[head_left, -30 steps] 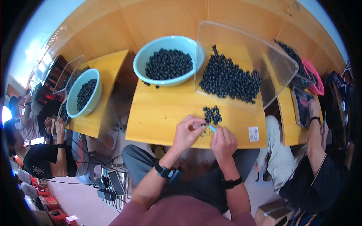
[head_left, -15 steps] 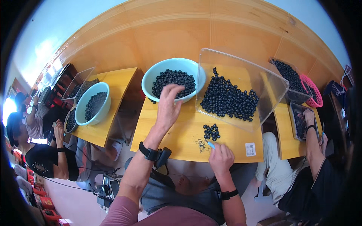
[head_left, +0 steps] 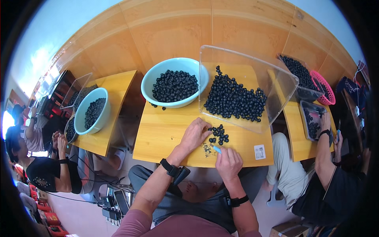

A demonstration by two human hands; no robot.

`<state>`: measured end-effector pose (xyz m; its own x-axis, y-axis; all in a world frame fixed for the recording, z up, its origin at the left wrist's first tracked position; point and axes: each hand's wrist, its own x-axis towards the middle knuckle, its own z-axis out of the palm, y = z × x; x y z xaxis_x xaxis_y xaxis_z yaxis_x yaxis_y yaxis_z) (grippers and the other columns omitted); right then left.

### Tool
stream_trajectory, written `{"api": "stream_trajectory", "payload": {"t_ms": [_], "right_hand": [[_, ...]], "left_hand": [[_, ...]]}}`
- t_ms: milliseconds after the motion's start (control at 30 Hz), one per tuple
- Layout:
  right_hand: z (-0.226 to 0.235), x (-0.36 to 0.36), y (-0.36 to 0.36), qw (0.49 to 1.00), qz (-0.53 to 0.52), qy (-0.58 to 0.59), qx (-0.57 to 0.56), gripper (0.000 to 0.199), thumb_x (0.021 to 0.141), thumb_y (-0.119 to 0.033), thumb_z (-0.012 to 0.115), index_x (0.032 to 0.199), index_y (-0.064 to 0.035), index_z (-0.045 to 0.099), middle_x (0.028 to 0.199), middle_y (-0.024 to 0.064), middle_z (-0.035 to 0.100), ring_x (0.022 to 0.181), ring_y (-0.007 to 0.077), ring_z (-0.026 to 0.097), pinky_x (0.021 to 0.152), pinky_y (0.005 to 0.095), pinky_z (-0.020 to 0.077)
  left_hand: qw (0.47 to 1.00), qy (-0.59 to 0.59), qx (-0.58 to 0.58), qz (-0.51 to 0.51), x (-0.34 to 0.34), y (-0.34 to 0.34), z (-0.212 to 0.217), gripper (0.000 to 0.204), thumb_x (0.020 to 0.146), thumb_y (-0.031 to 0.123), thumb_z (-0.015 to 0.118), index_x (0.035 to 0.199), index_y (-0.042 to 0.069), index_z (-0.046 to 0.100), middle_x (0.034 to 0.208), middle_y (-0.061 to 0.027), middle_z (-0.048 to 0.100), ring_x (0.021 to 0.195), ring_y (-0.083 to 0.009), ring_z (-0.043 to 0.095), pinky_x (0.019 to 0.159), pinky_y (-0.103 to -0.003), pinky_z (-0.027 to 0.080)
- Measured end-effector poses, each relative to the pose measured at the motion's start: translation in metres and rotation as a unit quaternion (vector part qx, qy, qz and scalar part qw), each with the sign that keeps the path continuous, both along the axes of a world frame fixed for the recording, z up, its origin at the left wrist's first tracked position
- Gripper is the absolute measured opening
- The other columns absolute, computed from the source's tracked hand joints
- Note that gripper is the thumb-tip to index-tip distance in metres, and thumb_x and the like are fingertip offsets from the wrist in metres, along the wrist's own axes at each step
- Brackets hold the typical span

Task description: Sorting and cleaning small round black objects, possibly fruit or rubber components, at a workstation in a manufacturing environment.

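- The right hand (head_left: 228, 161) hangs at the near edge of the wooden bench (head_left: 166, 134), toward its right corner, fingers curled shut around a small pale blue tool (head_left: 215, 148) whose tip points up-left out of the fist.
- Just left of that tip, a scatter of small greenish bits (head_left: 206, 149) lies on the bench close to the near edge.
- The left hand (head_left: 195, 134) rests palm down on the bench just past those bits, fingers loosely bent; its fingertips reach into a small heap of dark round berries (head_left: 219, 134). Whether it pinches one cannot be told.
- Both wrists carry black bands, the left one with a bulky black device.
- A small white label (head_left: 259, 152) sits near the bench's near right corner.
- Beyond the small heap, a clear plastic tray (head_left: 282, 85) tilts open toward the person on the right half of the bench, holding a large pile of the same dark berries (head_left: 235, 98).
- At the far left corner, a light blue bowl (head_left: 152, 81) is filled with berries, touching the tray's left wall.
- On neighbouring benches to the left and right, other people sit at a second blue bowl (head_left: 81, 116) and a pink basket (head_left: 325, 89).
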<state>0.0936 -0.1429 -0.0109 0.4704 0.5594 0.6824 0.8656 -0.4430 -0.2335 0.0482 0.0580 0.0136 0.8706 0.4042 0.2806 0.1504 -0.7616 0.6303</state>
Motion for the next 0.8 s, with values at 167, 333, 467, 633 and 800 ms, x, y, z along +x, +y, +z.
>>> {"api": "stream_trajectory", "payload": {"t_ms": [167,333,467,633,800], "right_hand": [[0.003,-0.001,-0.002,1.0,0.003,0.008,-0.001,0.01,0.086,-0.015,0.069,0.093,-0.0086,0.069,0.077,0.0068,0.055,0.067,0.027,0.06,0.06,0.0405,0.0473],[0.003,0.0,-0.001,1.0,-0.001,0.005,-0.006,0.012,0.085,-0.015,0.069,0.095,-0.008,0.069,0.077,0.0069,0.054,0.067,0.0274,0.059,0.06,0.0406,0.0472],[0.004,0.0,0.001,1.0,0.002,0.004,-0.002,0.012,0.085,-0.014,0.069,0.095,-0.0077,0.069,0.076,0.007,0.053,0.067,0.0273,0.059,0.059,0.0405,0.0468],[0.0,0.001,0.001,1.0,0.004,0.002,-0.011,0.011,0.084,-0.013,0.069,0.094,-0.0078,0.069,0.074,0.0071,0.052,0.065,0.027,0.057,0.058,0.0404,0.0445],[-0.001,0.002,0.001,1.0,0.0,0.002,-0.02,0.011,0.084,-0.013,0.07,0.094,-0.0078,0.069,0.074,0.0072,0.051,0.065,0.027,0.057,0.057,0.0402,0.0428]], "left_hand": [[0.998,-0.039,-0.04,0.02,-0.01,-0.009,0.007,0.019,0.087,0.014,0.079,0.102,0.002,0.075,0.097,-0.0167,0.069,0.086,-0.029,0.07,0.08,-0.038,0.056],[0.969,-0.062,-0.215,0.1,-0.032,-0.029,0.01,0.025,0.09,0.002,0.076,0.114,-0.001,0.07,0.096,-0.0091,0.074,0.089,-0.0158,0.072,0.083,-0.027,0.057],[0.902,-0.152,-0.393,0.098,-0.04,-0.041,-0.013,0.032,0.091,-0.001,0.075,0.121,-0.002,0.067,0.095,-0.0042,0.074,0.09,-0.0129,0.07,0.084,-0.026,0.056],[0.917,-0.196,-0.338,0.082,-0.043,-0.05,-0.023,0.023,0.092,-0.004,0.071,0.114,-0.001,0.073,0.1,-0.0032,0.066,0.089,-0.0104,0.062,0.079,-0.024,0.052],[0.939,-0.171,-0.284,0.086,-0.045,-0.054,-0.015,0.024,0.089,-0.005,0.071,0.112,0.0,0.074,0.097,-0.0046,0.063,0.085,-0.0115,0.062,0.076,-0.024,0.052]]}}
